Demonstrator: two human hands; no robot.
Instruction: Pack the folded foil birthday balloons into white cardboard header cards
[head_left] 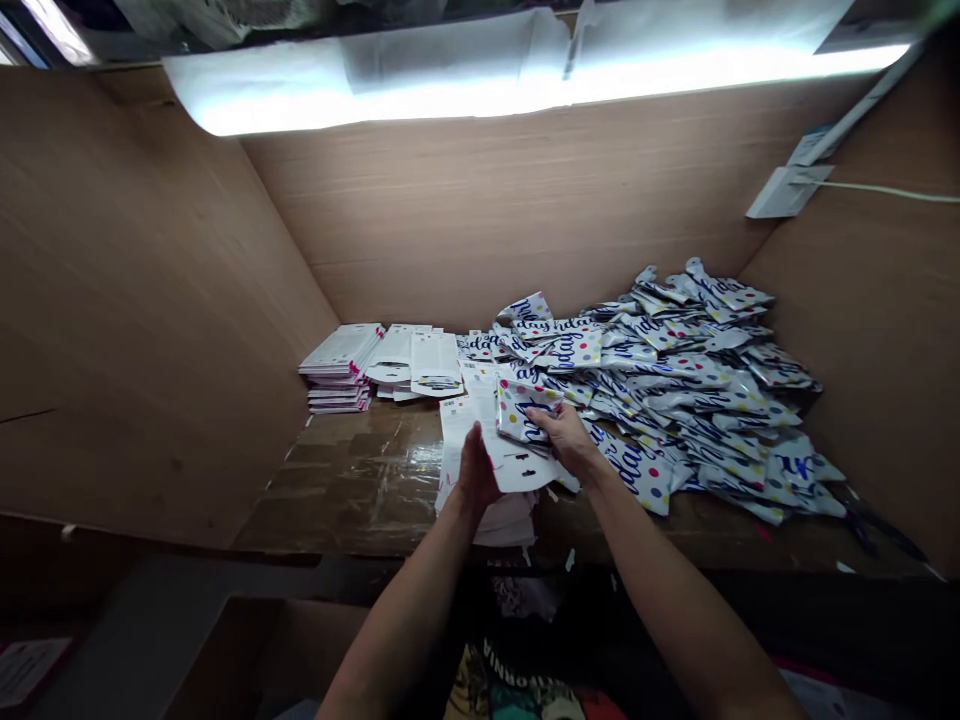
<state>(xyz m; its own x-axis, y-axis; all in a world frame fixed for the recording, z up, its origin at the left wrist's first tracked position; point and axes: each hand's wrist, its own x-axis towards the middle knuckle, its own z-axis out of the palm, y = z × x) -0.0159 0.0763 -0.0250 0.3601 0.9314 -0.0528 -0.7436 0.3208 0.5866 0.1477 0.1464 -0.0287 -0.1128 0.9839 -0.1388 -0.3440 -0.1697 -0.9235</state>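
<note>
My right hand (568, 437) pinches a folded foil balloon (517, 408), silver-white with coloured dots and dark blue lettering. The balloon lies over a white paper packet (525, 468) with a hang slot at its near end. Along that packet's left edge is my left hand (477, 470), fingers pressed together against it; its grip is partly hidden. Beneath both hands, more white packets (506, 525) lie in a loose stack near the table's front edge. A large heap of the same folded balloons (675, 385) spreads to the right of my right hand.
Stacked white packets with pink edges (341, 365) stand at the back left, beside more slotted packets (435, 362). Cardboard walls (480, 220) enclose the tape-covered table (360, 470). Dark-handled scissors (874, 525) appear to lie at the right. A bright lamp (450, 95) hangs above.
</note>
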